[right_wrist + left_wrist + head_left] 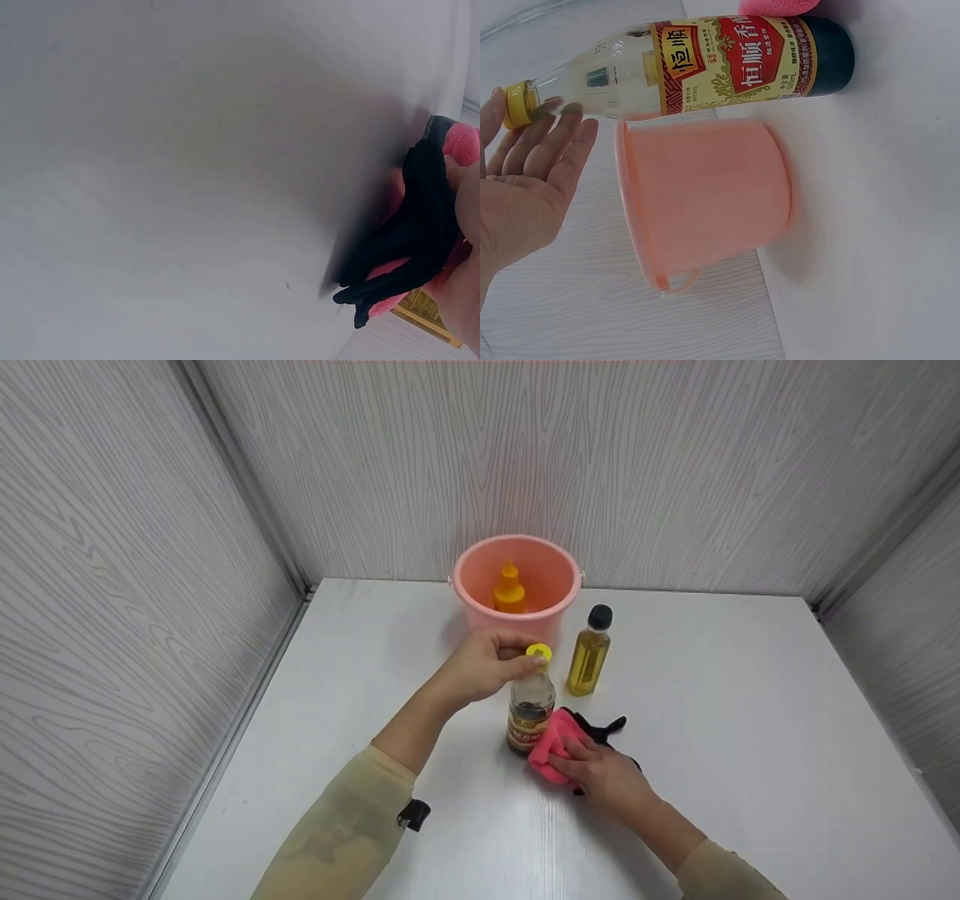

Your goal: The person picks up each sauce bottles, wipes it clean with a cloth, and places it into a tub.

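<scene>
My left hand (480,666) pinches the yellow cap of a vinegar bottle (529,721) between thumb and fingers. The glass bottle stands upright on the table, dark liquid in its lower part. Its cream and red label (754,56) faces the left wrist view. With my right hand (611,781) I hold a pink cloth (553,735) against the bottle's lower right side. A black, glove-like piece of fabric (602,730) lies by that hand. In the right wrist view the black fabric (420,217) covers part of the cloth and hides most of my fingers.
Behind the bottle stands a pink bucket (480,601) with a yellow squeeze bottle (510,592) inside. An oil bottle (589,660) with a black cap stands right of the bucket. Pale wood-grain panels (637,472) wall the white table (750,720) at the back and sides.
</scene>
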`<state>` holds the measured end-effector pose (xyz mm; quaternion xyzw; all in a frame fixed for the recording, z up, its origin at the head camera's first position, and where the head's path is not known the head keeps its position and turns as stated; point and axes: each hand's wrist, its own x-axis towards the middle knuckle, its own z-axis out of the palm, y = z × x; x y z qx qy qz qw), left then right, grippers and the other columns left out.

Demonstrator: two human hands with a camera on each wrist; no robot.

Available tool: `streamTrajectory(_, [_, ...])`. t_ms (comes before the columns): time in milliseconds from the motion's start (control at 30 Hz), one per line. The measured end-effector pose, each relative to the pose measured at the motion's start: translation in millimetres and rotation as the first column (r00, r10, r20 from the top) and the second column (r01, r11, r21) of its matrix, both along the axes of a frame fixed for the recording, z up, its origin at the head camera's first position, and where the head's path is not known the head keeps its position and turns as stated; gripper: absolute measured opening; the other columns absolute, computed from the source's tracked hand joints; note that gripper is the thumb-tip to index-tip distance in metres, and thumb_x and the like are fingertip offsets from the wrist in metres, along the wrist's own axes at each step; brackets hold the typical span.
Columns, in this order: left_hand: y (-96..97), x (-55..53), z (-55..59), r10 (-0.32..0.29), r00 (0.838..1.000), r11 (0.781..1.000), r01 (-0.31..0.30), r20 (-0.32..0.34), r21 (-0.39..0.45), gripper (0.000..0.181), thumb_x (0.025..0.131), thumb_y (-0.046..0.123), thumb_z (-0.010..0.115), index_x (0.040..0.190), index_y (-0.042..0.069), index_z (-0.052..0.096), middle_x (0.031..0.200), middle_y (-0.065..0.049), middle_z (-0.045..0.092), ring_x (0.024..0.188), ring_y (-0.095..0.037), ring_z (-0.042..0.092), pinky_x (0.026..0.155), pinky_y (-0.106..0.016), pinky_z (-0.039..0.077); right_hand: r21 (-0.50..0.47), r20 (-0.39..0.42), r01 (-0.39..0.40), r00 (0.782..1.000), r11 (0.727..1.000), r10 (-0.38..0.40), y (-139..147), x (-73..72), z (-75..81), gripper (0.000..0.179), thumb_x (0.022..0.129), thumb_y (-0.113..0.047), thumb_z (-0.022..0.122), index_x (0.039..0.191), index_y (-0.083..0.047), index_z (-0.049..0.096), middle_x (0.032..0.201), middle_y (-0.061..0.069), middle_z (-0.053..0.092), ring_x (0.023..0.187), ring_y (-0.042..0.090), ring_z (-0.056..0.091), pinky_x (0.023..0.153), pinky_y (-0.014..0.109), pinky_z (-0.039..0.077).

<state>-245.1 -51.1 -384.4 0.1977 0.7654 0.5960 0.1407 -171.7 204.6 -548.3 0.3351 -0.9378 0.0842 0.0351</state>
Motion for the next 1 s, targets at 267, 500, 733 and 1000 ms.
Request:
streamTrajectory(267, [-0.9,-0.4,0.3,-0.025,1.0,0.999,0.025,-0.002,-0.022,0.027,0.101,0.017,0.076,0.126,0.009,0.077,0.122,-0.004,0.074,0.115,-0.022,0.07,0.101,-0.036,0.057,-0.072,0.094,0.06,0.994,0.996,-0.053,5,3.0,3.6,0.055,0.097,-0.01,0.078,0.148,-0.026,0.065,0.15,0.016,0.06,0.133,0.038,0.062,0.097,0.052,0.058])
streamTrajectory(500, [-3.1,-2.6,2.4,-0.069,0.998,0.997,0.069,-0.009,-0.041,0.029,0.103,0.017,0.073,0.13,0.009,0.075,0.124,-0.003,0.073,0.117,-0.021,0.068,0.103,-0.033,0.056,-0.222,0.006,0.075,0.997,0.972,-0.076,14,8.4,12.0,0.063,0.089,-0.004,0.085,0.145,-0.027,0.068,0.148,0.014,0.063,0.131,0.037,0.064,0.097,0.052,0.058])
streamTrajectory(733, [-7.1,-2.5,4.1,-0.097,0.995,0.992,0.095,-0.015,-0.086,0.027,0.105,0.02,0.069,0.132,0.016,0.074,0.118,-0.002,0.07,0.111,-0.024,0.06,0.102,-0.041,0.056,-0.284,-0.114,0.047,0.99,0.958,-0.082,17,12.9,28.9,0.067,0.083,-0.001,0.089,0.143,-0.025,0.07,0.144,0.015,0.065,0.126,0.04,0.066,0.095,0.052,0.059])
streamTrajectory(1000, [-8.3,-0.3,5.1,-0.102,0.995,0.993,0.102,-0.009,-0.067,0.03,0.106,0.019,0.067,0.136,0.015,0.072,0.117,-0.005,0.069,0.109,-0.025,0.06,0.101,-0.046,0.056,-0.318,-0.193,0.044,0.975,0.947,-0.11,17,15.7,40.3,0.072,0.079,0.001,0.091,0.142,-0.025,0.07,0.146,0.013,0.064,0.131,0.037,0.064,0.094,0.051,0.059])
